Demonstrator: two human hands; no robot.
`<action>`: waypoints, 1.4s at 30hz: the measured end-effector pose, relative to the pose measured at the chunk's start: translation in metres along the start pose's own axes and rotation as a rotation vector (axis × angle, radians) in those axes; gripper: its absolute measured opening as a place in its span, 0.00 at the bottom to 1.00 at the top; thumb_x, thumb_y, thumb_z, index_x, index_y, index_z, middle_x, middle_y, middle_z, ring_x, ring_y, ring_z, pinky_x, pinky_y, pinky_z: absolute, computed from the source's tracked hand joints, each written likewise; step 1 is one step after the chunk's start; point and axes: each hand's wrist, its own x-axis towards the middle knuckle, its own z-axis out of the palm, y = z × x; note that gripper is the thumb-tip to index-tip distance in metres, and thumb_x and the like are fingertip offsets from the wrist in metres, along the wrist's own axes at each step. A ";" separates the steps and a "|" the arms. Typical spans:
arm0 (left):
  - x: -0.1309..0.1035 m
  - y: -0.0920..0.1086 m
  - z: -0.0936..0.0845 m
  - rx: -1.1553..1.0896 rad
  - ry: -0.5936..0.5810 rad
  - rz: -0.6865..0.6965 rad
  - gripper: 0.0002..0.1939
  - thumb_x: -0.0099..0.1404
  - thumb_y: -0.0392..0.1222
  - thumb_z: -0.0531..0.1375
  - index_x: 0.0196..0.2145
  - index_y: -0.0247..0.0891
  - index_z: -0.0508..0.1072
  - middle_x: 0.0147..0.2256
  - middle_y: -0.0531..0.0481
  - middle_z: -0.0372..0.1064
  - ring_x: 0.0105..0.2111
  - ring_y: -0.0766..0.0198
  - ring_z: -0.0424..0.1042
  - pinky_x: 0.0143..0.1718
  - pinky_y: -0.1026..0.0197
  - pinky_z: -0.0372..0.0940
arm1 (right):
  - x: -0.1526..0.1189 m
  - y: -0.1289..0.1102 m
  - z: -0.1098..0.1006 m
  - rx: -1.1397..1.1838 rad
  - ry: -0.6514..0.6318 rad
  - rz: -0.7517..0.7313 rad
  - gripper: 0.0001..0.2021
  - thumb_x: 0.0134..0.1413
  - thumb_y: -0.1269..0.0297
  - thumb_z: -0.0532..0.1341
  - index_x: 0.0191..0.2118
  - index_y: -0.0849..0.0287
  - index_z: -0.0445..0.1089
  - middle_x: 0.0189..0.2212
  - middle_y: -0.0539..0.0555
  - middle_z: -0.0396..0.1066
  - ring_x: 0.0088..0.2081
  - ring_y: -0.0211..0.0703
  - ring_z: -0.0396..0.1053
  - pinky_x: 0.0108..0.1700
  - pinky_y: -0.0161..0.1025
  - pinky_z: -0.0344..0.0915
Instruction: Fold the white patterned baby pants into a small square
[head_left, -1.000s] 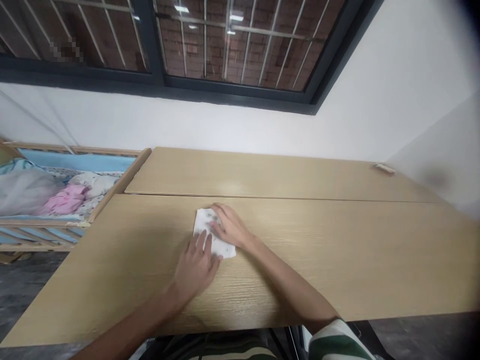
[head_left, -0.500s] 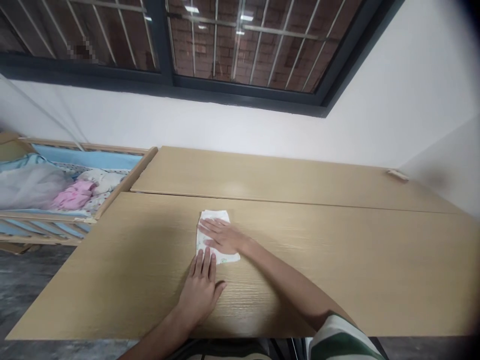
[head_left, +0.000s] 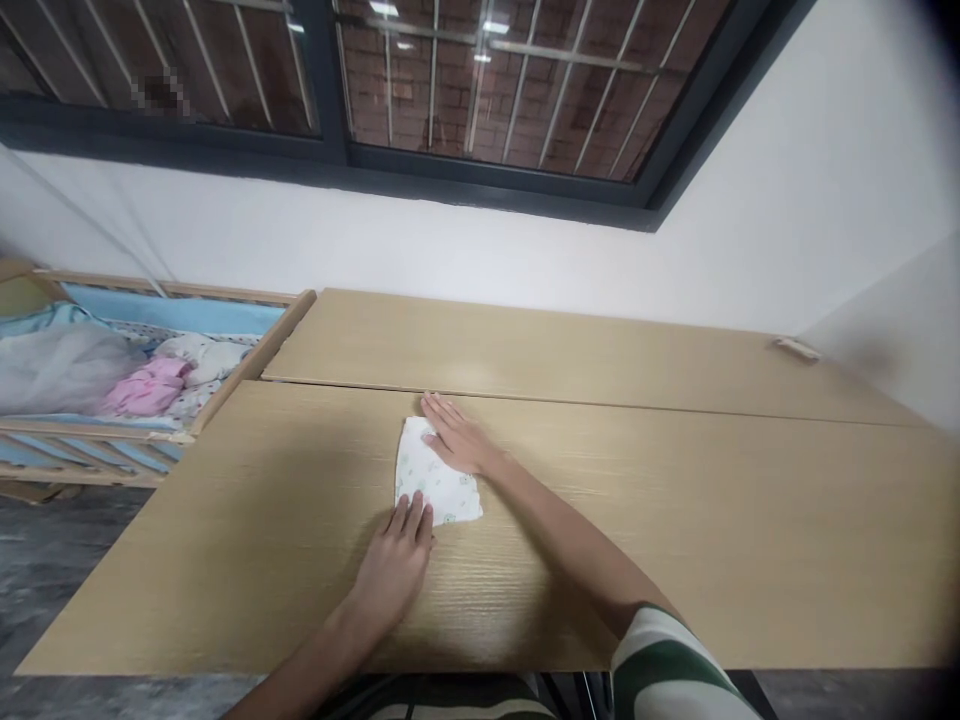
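A small white cloth (head_left: 439, 487) with a faint printed pattern lies flat on the wooden tabletop (head_left: 637, 520). My left hand (head_left: 399, 545) rests at its near left corner, fingertips on the fabric and fingers stretched out. Across the far right edge of the cloth lies my right hand (head_left: 457, 437), flat and open. Its fingers reach past the cloth towards the seam in the table, and the thumb is on the fabric. Neither hand grips anything.
At the left stands a wooden crib (head_left: 259, 350) holding pink clothing (head_left: 150, 387) and bedding. A second board (head_left: 525, 350) runs behind the seam, against the white wall. A small pale object (head_left: 796, 349) lies at its far right. Above is a dark-framed window (head_left: 495, 180).
My right hand has slid away from me and slightly right, uncovering the middle of the cloth. My left hand has stayed at the near corner, its thumb drawn in.
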 end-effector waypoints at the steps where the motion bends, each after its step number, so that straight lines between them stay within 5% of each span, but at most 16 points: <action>1: 0.002 -0.007 -0.003 -0.030 -0.017 0.024 0.22 0.71 0.30 0.50 0.60 0.29 0.67 0.62 0.32 0.64 0.63 0.45 0.63 0.62 0.43 0.62 | -0.005 -0.003 -0.001 0.020 0.047 0.029 0.34 0.73 0.46 0.43 0.75 0.60 0.39 0.74 0.61 0.38 0.74 0.50 0.34 0.73 0.55 0.39; 5: 0.007 -0.027 -0.017 -0.121 -0.056 0.103 0.21 0.66 0.24 0.50 0.53 0.30 0.72 0.60 0.37 0.68 0.57 0.50 0.71 0.58 0.48 0.67 | -0.035 -0.020 -0.014 0.099 0.153 0.092 0.31 0.70 0.45 0.50 0.70 0.57 0.54 0.70 0.64 0.50 0.71 0.56 0.47 0.68 0.59 0.50; 9: 0.015 -0.032 -0.028 -0.191 -0.048 0.069 0.18 0.68 0.25 0.49 0.49 0.32 0.72 0.54 0.38 0.73 0.51 0.50 0.74 0.52 0.48 0.69 | -0.070 -0.034 -0.037 0.224 -0.036 0.032 0.31 0.65 0.43 0.58 0.66 0.57 0.61 0.63 0.64 0.64 0.65 0.57 0.60 0.65 0.57 0.56; 13: 0.029 -0.046 -0.039 -0.430 -0.042 -0.068 0.16 0.76 0.39 0.45 0.45 0.38 0.73 0.41 0.43 0.77 0.42 0.53 0.76 0.45 0.52 0.70 | -0.092 -0.042 -0.053 0.285 -0.233 0.041 0.44 0.52 0.43 0.69 0.69 0.57 0.58 0.68 0.63 0.58 0.68 0.60 0.55 0.68 0.57 0.52; 15: 0.037 -0.057 -0.044 -0.573 -0.036 -0.140 0.17 0.77 0.45 0.45 0.44 0.40 0.73 0.40 0.45 0.77 0.41 0.54 0.76 0.44 0.53 0.69 | -0.095 -0.045 -0.053 0.306 -0.234 0.054 0.36 0.56 0.50 0.68 0.67 0.56 0.62 0.67 0.62 0.60 0.67 0.59 0.57 0.68 0.56 0.54; 19: 0.053 -0.076 -0.044 -0.771 -0.001 -0.199 0.18 0.75 0.53 0.49 0.45 0.41 0.73 0.40 0.47 0.77 0.40 0.55 0.76 0.44 0.54 0.70 | -0.087 -0.043 -0.045 0.416 -0.083 0.175 0.17 0.69 0.60 0.55 0.59 0.55 0.70 0.53 0.58 0.75 0.52 0.51 0.73 0.55 0.48 0.68; 24: 0.069 -0.089 -0.026 -0.992 0.058 -0.242 0.24 0.67 0.58 0.60 0.52 0.38 0.69 0.47 0.45 0.76 0.45 0.52 0.77 0.45 0.52 0.73 | -0.075 -0.027 -0.029 0.380 0.140 0.384 0.20 0.70 0.49 0.51 0.52 0.58 0.72 0.42 0.58 0.78 0.41 0.52 0.75 0.45 0.47 0.70; 27: 0.079 -0.093 -0.011 -1.058 0.092 -0.290 0.30 0.67 0.58 0.59 0.58 0.35 0.63 0.52 0.40 0.74 0.47 0.51 0.77 0.44 0.52 0.75 | -0.069 -0.020 -0.018 0.391 0.233 0.418 0.20 0.70 0.48 0.50 0.52 0.57 0.70 0.40 0.58 0.77 0.40 0.52 0.74 0.45 0.47 0.70; 30: 0.091 -0.093 0.000 -0.973 0.141 -0.370 0.31 0.70 0.55 0.57 0.62 0.34 0.58 0.47 0.39 0.75 0.42 0.53 0.78 0.41 0.53 0.75 | -0.061 -0.019 -0.006 0.401 0.328 0.497 0.19 0.68 0.50 0.51 0.51 0.57 0.68 0.35 0.56 0.75 0.36 0.50 0.73 0.42 0.47 0.71; 35: 0.101 -0.091 0.006 -0.787 0.162 -0.425 0.25 0.69 0.51 0.58 0.60 0.39 0.63 0.37 0.48 0.75 0.34 0.56 0.76 0.42 0.51 0.72 | -0.050 -0.016 0.015 0.356 0.526 0.618 0.17 0.62 0.58 0.56 0.52 0.61 0.64 0.46 0.63 0.71 0.47 0.55 0.70 0.50 0.52 0.70; 38: 0.100 -0.090 0.005 -0.690 0.151 -0.404 0.16 0.68 0.49 0.58 0.51 0.42 0.71 0.38 0.49 0.75 0.37 0.56 0.75 0.46 0.50 0.70 | -0.048 -0.013 0.022 0.338 0.569 0.650 0.20 0.61 0.58 0.57 0.55 0.62 0.60 0.51 0.66 0.67 0.53 0.57 0.67 0.55 0.54 0.68; 42: 0.097 -0.085 0.000 -0.573 0.196 -0.389 0.18 0.69 0.50 0.57 0.52 0.40 0.71 0.44 0.43 0.73 0.47 0.50 0.72 0.54 0.43 0.66 | -0.050 -0.023 0.017 0.233 0.589 0.617 0.24 0.64 0.58 0.54 0.61 0.64 0.55 0.57 0.70 0.61 0.60 0.58 0.62 0.61 0.55 0.63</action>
